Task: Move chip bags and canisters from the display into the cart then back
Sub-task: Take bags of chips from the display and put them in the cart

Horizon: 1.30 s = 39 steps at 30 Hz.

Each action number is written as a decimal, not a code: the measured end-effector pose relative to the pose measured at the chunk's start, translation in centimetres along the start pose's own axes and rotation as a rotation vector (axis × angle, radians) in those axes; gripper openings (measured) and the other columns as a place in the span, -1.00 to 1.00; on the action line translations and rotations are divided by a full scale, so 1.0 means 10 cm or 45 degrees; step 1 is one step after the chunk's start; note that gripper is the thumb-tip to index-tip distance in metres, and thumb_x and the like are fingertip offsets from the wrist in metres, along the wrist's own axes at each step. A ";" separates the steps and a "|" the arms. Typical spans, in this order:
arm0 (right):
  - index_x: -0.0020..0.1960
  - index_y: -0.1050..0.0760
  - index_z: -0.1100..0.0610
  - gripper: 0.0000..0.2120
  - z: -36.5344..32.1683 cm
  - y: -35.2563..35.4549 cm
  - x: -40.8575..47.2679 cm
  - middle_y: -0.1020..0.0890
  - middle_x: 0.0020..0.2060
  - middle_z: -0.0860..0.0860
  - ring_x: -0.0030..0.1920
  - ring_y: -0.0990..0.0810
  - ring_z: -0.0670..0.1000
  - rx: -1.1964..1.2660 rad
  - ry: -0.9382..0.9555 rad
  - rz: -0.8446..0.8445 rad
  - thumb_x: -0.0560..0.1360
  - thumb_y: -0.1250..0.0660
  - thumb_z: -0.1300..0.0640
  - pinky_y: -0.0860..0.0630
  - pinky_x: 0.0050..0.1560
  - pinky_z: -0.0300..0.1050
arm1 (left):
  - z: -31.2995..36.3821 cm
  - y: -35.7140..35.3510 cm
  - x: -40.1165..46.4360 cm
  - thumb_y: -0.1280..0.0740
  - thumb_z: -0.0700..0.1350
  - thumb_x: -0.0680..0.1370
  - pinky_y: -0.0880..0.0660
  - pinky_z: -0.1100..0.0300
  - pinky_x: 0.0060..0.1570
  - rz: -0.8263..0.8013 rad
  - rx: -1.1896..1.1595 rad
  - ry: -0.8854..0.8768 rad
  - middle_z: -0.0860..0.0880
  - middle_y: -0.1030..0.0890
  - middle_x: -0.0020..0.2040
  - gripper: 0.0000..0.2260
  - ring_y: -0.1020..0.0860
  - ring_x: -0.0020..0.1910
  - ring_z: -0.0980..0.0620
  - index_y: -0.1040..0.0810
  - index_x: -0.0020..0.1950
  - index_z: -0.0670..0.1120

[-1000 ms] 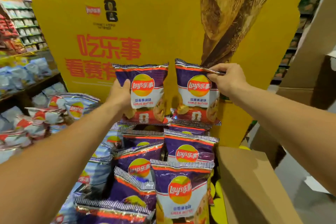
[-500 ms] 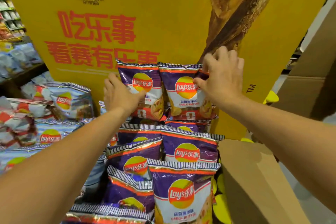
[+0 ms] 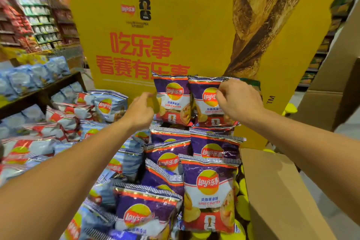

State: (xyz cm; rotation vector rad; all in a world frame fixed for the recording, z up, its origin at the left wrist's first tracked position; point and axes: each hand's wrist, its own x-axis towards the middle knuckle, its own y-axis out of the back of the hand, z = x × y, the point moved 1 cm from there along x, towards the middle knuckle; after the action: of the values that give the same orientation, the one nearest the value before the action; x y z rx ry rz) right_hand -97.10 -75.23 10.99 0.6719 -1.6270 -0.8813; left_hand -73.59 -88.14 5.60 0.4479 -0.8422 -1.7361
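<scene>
Two hands: left hand [image 3: 141, 111] blurred, right hand [image 3: 238, 101] curled at purple bag [image 3: 211, 103].

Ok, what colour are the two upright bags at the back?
Purple, with a white band and red bottom: left bag, right bag. Head view shows it.

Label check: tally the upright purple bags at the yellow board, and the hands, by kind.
Upright purple bags: 2
Hands, left and right: 2
Total: 4
</scene>
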 end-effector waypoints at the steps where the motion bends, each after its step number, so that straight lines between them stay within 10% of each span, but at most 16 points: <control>1: -0.13 -0.56 0.08 -0.75 -0.06 0.02 -0.03 -0.61 -0.17 0.04 -0.15 -0.58 0.14 0.027 -0.013 -0.042 0.58 -0.19 0.00 -0.46 -0.24 -0.05 | -0.01 0.05 -0.07 -0.11 -0.30 0.58 -0.37 -0.10 0.32 -0.018 0.005 -0.005 -0.19 -0.30 0.48 -0.51 -0.35 0.40 -0.20 -0.23 0.52 -0.08; 5: -0.30 -0.43 0.01 -0.72 -0.47 0.20 -0.27 -0.53 -0.29 0.02 -0.18 -0.53 0.15 0.212 -0.021 -0.220 0.58 -0.21 0.02 -0.35 -0.22 -0.08 | -0.14 0.40 -0.60 -0.09 -0.26 0.62 -0.45 -0.12 0.21 -0.029 0.005 -0.022 -0.18 -0.30 0.48 -0.55 -0.42 0.32 -0.25 -0.21 0.52 -0.10; 10: -0.17 -0.56 0.07 -0.81 -1.02 0.35 -0.62 -0.57 -0.26 0.04 -0.15 -0.54 0.11 0.390 0.029 -0.419 0.58 -0.26 0.09 -0.30 -0.18 -0.10 | -0.25 0.81 -1.41 -0.08 -0.26 0.65 -0.28 0.09 -0.27 -0.080 -0.057 -0.017 -0.17 -0.48 0.09 -0.69 -0.37 -0.35 -0.06 -0.30 0.38 -0.06; 23: -0.04 -0.60 0.10 -0.86 -2.32 0.64 -1.68 -0.57 -0.28 -0.04 -0.26 -0.51 -0.03 0.650 0.356 -0.860 0.58 -0.33 0.05 -0.41 -0.29 -0.15 | -0.82 1.48 -3.07 -0.13 -0.08 0.69 -0.48 0.10 -0.18 -0.117 -0.115 0.175 -0.09 -0.47 0.16 -0.71 -0.57 0.08 -0.13 -0.31 0.42 -0.06; 27: 0.00 -0.60 0.11 -0.82 -2.66 0.75 -1.89 -0.61 -0.23 0.02 -0.28 -0.53 -0.01 0.681 0.429 -0.957 0.60 -0.32 0.01 -0.44 -0.31 -0.16 | -0.95 1.64 -3.59 -0.15 -0.07 0.69 -0.54 -0.09 0.11 -0.087 -0.097 0.217 -0.08 -0.52 0.18 -0.73 -0.60 0.04 -0.04 -0.36 0.38 -0.08; 39: -0.11 -0.59 0.04 -0.83 -3.75 0.78 -2.78 -0.66 -0.08 0.09 -0.09 -0.63 0.08 0.765 0.909 -1.261 0.61 -0.30 0.01 -0.57 -0.02 0.08 | -1.62 1.87 -5.10 -0.17 -0.14 0.65 -0.48 0.09 -0.19 0.149 -0.105 0.585 -0.08 -0.63 -0.02 -0.86 -0.64 -0.13 -0.07 -0.52 0.04 -0.08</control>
State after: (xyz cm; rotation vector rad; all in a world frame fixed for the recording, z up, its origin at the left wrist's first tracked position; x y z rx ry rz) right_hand -54.14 -55.91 6.25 2.0490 -0.8215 -0.6511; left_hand -33.61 -48.12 2.53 0.6940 -0.4556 -1.4721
